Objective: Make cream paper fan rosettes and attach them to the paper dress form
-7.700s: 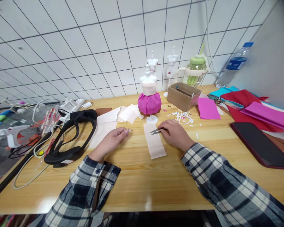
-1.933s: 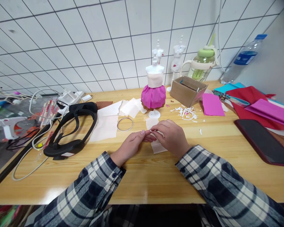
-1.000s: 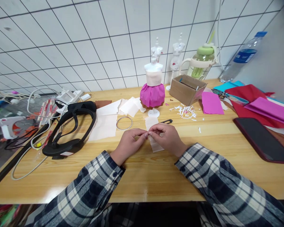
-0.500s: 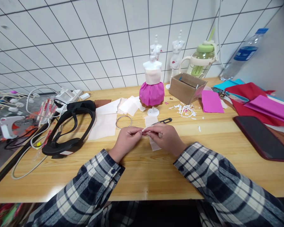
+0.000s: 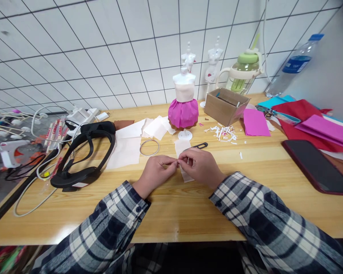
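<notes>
My left hand (image 5: 157, 171) and my right hand (image 5: 198, 165) meet above the table, thumbs and fingertips pinched together. A small pale strip showed between them a moment ago; now the fingers hide nearly all of it. Under my right hand lies a narrow strip of pale cloth or paper (image 5: 180, 146). A slim tool with a black loop handle (image 5: 201, 145) sticks out behind the same hand. Beyond them stands a small white dress form (image 5: 184, 82) wearing a pale top and a magenta skirt (image 5: 183, 113). A thin metal ring (image 5: 149, 153) lies near my left hand.
Pale sheets (image 5: 125, 150) and a black headset (image 5: 82, 171) lie to the left. White scraps (image 5: 224, 133) are scattered before a cardboard box (image 5: 226, 108). At right are a phone (image 5: 320, 165), red fabric (image 5: 294, 120) and magenta sheets (image 5: 256, 122). A jug (image 5: 242, 74) stands behind.
My left hand has shifted slightly right and down, and my right fingers have curled closer together. The pale strip that showed between the fingertips is now mostly covered.
</notes>
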Action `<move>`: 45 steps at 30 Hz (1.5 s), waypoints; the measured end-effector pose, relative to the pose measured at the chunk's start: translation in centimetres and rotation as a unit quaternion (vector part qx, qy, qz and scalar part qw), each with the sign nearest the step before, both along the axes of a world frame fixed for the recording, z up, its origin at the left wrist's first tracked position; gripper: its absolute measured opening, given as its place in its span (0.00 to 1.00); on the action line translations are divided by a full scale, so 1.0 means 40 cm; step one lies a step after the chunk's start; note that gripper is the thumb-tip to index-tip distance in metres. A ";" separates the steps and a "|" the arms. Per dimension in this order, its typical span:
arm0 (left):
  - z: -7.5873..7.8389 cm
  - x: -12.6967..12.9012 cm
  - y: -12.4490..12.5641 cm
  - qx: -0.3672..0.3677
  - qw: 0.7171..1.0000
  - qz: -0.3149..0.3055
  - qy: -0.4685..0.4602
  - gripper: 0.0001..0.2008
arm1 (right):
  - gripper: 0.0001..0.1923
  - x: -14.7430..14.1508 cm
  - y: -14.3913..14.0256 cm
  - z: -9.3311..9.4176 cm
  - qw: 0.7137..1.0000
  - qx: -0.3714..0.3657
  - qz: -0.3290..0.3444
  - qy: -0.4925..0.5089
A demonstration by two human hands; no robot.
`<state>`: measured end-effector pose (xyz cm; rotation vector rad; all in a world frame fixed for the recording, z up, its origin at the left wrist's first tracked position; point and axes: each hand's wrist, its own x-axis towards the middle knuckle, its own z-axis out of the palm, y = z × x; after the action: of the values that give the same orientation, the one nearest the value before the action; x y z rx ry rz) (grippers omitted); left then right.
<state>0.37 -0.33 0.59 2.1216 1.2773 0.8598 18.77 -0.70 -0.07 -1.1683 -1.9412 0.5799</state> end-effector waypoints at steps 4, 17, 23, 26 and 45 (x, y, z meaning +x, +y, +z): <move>0.011 -0.007 -0.004 -0.045 0.997 -0.017 -0.064 0.10 | 0.02 0.005 0.014 -0.002 0.989 -0.101 -0.029 0.100; -0.022 -0.042 0.009 -0.202 0.923 -0.052 -0.325 0.07 | 0.04 0.045 0.059 -0.019 0.978 -0.147 -0.115 0.096; -0.019 -0.046 0.009 -0.189 0.935 -0.049 -0.296 0.08 | 0.05 0.059 0.074 -0.030 0.977 -0.140 -0.125 0.105; -0.018 -0.047 0.009 -0.182 0.938 -0.060 -0.289 0.09 | 0.06 0.078 0.086 -0.032 0.980 -0.115 -0.138 0.084; 0.008 -0.042 0.002 -0.139 0.955 -0.065 -0.254 0.11 | 0.19 0.304 0.175 -0.058 0.936 -0.032 -0.347 0.051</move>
<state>-1.31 -0.24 0.93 1.6029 0.9146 1.0163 30.92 6.28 -2.38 -1.7062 -1.2950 0.3095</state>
